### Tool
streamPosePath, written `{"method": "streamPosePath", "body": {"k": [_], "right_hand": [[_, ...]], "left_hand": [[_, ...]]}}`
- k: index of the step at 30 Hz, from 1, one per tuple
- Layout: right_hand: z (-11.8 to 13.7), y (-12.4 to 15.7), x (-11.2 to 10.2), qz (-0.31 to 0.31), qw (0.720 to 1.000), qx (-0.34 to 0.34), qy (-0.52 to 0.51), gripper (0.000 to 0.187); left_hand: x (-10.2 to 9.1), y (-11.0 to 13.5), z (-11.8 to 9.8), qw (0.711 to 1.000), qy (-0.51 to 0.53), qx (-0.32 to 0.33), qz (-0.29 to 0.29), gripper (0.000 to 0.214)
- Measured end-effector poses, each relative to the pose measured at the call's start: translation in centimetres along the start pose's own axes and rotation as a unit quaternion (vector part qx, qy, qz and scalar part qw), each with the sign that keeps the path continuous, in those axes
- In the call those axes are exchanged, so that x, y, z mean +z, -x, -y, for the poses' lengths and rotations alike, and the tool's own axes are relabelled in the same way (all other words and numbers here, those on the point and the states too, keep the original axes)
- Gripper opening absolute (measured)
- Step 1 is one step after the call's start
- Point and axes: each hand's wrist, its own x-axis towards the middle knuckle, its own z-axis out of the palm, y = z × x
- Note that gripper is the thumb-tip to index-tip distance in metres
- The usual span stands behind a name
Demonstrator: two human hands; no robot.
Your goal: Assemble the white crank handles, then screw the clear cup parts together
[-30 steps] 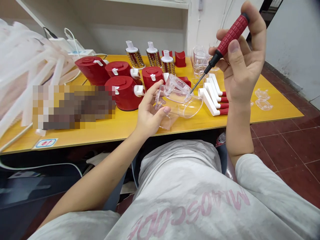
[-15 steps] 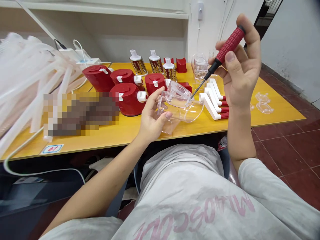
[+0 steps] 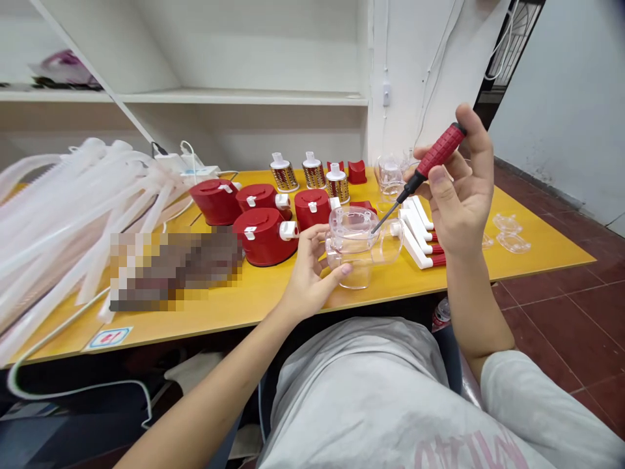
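Observation:
My left hand grips a clear plastic housing by its left side, just above the table's front edge. The housing has a wide oval opening on top and a round opening facing right. In my right hand is a screwdriver with a red ribbed handle and black collar, slanting down to the left. Its tip appears at the housing's right side near the upper rim; whether it touches is hard to tell through the clear plastic. Right of the housing lie white crank handles with red grips.
Several red round bases with white clips stand left of centre. Behind them are metal grater drums and red blocks. Clear covers lie at right. Translucent plastic strips and a white cable occupy the left.
The camera view has tilted up, so the table sits lower in the picture. The clear housing has turned from tilted to more upright in my left hand. The screwdriver remains in my right hand.

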Motion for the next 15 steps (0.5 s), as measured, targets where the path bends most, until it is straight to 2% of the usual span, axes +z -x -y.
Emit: {"method": "streamPosePath", "body": {"k": [4, 7, 15], "right_hand": [[0.5, 0.4, 0.9, -0.001, 1.000, 0.000, 0.008, 0.084], [0.7, 0.1, 1.3, -0.001, 1.000, -0.002, -0.015, 0.082], [2.5, -2.8, 2.1, 0.156, 0.988, -0.007, 0.009, 0.078]], "left_hand": [[0.2, 0.0, -0.4, 0.997, 0.041, -0.064, 0.016, 0.073], [0.2, 0.0, -0.7, 0.996, 0.051, -0.075, 0.020, 0.073], [0.0, 0.0, -0.8, 0.993, 0.059, -0.085, 0.056, 0.074]]}}
